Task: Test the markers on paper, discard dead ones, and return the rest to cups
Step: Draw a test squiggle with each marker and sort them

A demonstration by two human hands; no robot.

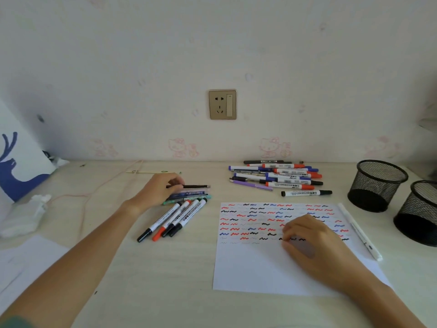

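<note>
Left hand (159,189): fingers curled over the near end of a thin black pen (192,186) at the top of a small pile of pens (189,196); the fingertips are hidden by the hand's back, so actual grip cannot be confirmed. Four capped markers (173,218) fan out from under this pile toward the desk's front edge.

Right hand (307,237): resting on the paper (248,263), fingers bent down onto the last row of squiggles; whether it holds anything cannot be told, as the fingertips are blurred. The paper, right of centre on the desk (146,280), bears rows of red, blue and black marks, partly covered by the hand.

A white marker (359,230) lies along the paper's right edge. A larger heap of markers (276,176) sits near the desk's back edge. Two black mesh cups (376,185) stand at the right edge, the nearer cup (418,214) cut off by the frame.
</note>
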